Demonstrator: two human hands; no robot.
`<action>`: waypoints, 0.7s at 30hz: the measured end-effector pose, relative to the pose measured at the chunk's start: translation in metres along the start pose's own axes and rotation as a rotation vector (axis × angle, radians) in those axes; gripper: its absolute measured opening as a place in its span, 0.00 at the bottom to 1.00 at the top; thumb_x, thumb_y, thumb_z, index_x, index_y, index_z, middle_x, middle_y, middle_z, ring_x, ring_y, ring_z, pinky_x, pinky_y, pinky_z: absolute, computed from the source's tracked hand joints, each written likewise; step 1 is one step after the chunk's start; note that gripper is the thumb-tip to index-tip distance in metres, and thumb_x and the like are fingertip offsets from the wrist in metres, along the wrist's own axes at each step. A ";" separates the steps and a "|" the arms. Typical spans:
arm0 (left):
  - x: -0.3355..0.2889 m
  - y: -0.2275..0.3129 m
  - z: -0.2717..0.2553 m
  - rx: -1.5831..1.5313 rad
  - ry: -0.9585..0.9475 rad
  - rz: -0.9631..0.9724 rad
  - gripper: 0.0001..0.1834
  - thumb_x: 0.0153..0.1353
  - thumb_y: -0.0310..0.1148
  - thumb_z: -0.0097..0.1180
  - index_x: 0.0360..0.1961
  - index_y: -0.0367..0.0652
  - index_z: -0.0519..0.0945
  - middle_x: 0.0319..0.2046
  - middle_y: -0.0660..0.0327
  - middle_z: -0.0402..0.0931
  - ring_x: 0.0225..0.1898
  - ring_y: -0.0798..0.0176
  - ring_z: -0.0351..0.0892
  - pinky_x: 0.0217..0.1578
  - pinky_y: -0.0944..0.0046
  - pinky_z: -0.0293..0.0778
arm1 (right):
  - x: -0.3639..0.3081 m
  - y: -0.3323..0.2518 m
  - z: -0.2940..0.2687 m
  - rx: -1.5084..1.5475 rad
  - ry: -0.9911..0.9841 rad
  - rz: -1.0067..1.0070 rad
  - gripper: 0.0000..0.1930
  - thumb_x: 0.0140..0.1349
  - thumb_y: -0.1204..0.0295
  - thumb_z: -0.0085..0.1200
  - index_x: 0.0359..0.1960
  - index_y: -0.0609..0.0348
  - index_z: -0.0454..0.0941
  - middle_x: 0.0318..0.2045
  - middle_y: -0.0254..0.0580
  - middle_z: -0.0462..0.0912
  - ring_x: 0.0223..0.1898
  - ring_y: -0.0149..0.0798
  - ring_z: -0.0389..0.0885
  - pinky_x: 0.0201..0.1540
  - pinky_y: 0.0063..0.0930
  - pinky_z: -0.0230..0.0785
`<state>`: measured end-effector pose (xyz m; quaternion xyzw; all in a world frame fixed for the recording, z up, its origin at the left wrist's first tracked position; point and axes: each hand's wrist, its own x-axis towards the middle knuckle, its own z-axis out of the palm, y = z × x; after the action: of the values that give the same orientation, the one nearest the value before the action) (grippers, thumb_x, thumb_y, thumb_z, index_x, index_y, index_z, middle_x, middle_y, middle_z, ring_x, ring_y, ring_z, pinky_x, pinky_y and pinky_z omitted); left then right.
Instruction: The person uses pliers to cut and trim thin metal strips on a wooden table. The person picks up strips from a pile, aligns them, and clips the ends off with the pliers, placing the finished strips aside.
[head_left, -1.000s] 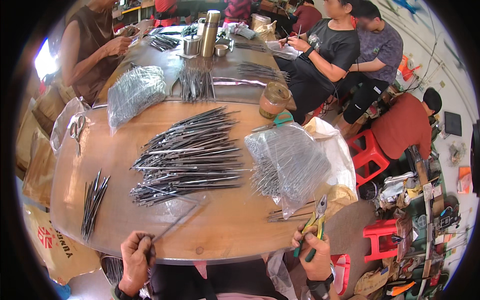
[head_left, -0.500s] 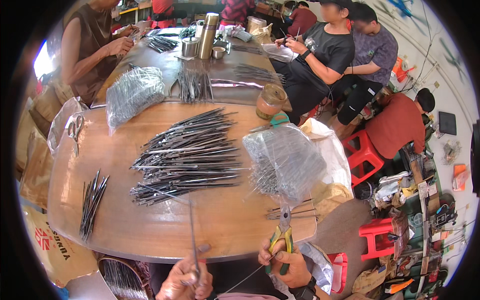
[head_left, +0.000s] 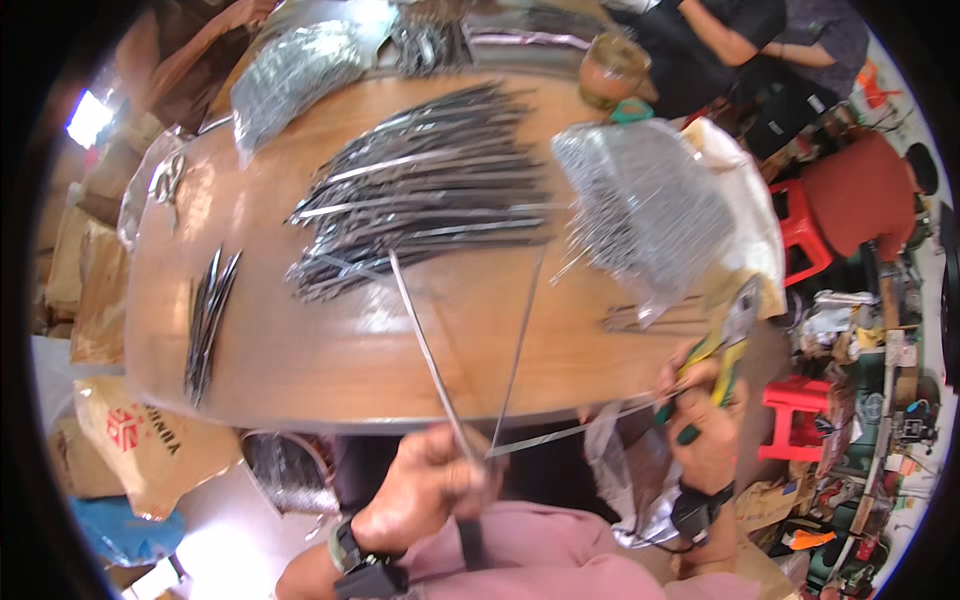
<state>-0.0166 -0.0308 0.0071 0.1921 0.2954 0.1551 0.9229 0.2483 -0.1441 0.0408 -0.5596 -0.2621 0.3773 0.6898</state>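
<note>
A dark metal rod is at six o'clock, as reckoned from the middle of the counter, slanting up and leftward over the near edge from the left hand, whose grip is clamped on its lower end. From the same fingers a thinner rod leans toward one o'clock, and a narrow strip runs off to the right hand; blur hides whether these two are one piece. At four o'clock the right hand's grip is closed around the yellow and green handles of the pliers, their metal head tipped upward. Around twelve, near the middle, lies a broad pile of dark rods. A clear bag of thin rods rests between two and three, with a few loose rods between three and four. A small bundle lies between eight and nine, scissors between nine and ten, another filled bag near eleven, and a brownish jar between one and two. Off the counter, a red stool stands near four and a printed tan sack sits at eight.
</note>
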 end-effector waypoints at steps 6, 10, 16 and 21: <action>0.001 -0.004 0.002 0.264 0.182 0.179 0.06 0.61 0.18 0.60 0.40 0.30 0.81 0.31 0.51 0.81 0.21 0.71 0.71 0.19 0.74 0.60 | 0.012 0.001 0.004 -0.226 -0.097 -0.143 0.10 0.56 0.73 0.68 0.34 0.64 0.81 0.44 0.46 0.76 0.38 0.34 0.75 0.42 0.28 0.68; -0.001 -0.007 -0.005 0.365 0.227 0.217 0.05 0.63 0.19 0.59 0.40 0.30 0.81 0.29 0.51 0.81 0.21 0.72 0.70 0.20 0.74 0.62 | 0.016 -0.003 -0.001 -0.579 -0.261 -0.276 0.10 0.55 0.72 0.69 0.33 0.63 0.82 0.42 0.47 0.79 0.37 0.33 0.77 0.41 0.27 0.70; -0.002 -0.007 -0.014 0.472 0.221 0.176 0.04 0.62 0.19 0.60 0.39 0.30 0.81 0.29 0.54 0.82 0.23 0.72 0.73 0.24 0.73 0.67 | 0.015 -0.011 0.001 -0.690 -0.218 -0.323 0.10 0.53 0.71 0.70 0.32 0.62 0.83 0.42 0.44 0.79 0.39 0.37 0.79 0.41 0.29 0.71; 0.002 -0.006 -0.011 0.657 0.080 0.008 0.05 0.63 0.22 0.60 0.40 0.32 0.81 0.26 0.62 0.80 0.24 0.75 0.72 0.25 0.74 0.69 | 0.024 -0.006 0.033 -0.966 -0.528 -0.476 0.10 0.49 0.72 0.67 0.30 0.61 0.80 0.42 0.47 0.79 0.40 0.45 0.79 0.49 0.39 0.68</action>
<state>-0.0208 -0.0323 -0.0045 0.4744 0.3649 0.0624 0.7987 0.2376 -0.1064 0.0527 -0.6231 -0.6845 0.1768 0.3346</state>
